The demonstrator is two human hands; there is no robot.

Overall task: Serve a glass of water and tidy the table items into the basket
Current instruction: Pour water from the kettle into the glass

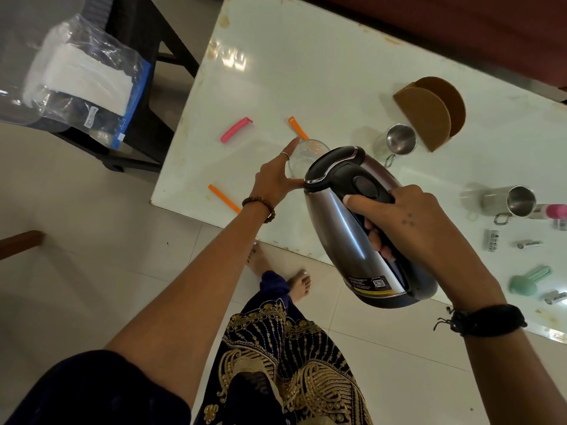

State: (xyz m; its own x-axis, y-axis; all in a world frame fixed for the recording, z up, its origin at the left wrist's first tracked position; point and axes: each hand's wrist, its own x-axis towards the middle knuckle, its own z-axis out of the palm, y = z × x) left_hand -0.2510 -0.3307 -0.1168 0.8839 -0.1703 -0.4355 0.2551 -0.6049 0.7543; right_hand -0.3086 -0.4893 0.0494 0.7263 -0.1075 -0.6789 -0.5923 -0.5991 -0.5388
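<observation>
Her right hand (pixel 408 216) grips the tilted kettle (pixel 349 222) by its handle; at its eleven o'clock, her left hand (pixel 276 176) cups the glass (pixel 302 156) on the desk (pixel 322 72).

A white glossy table (pixel 306 72) with stained, worn edges carries the things. On it lie a pink clip (pixel 235 129), an orange clip (pixel 297 127) just behind a clear glass (pixel 306 154), and a second orange clip (pixel 224 198) near the front edge. Farther right stand a brown napkin holder (pixel 429 111), two steel mugs (pixel 399 142) (pixel 512 201), a pink-capped bottle (pixel 553 211), a green plastic piece (pixel 529 280) and a few small white tubes (pixel 492 239).
</observation>
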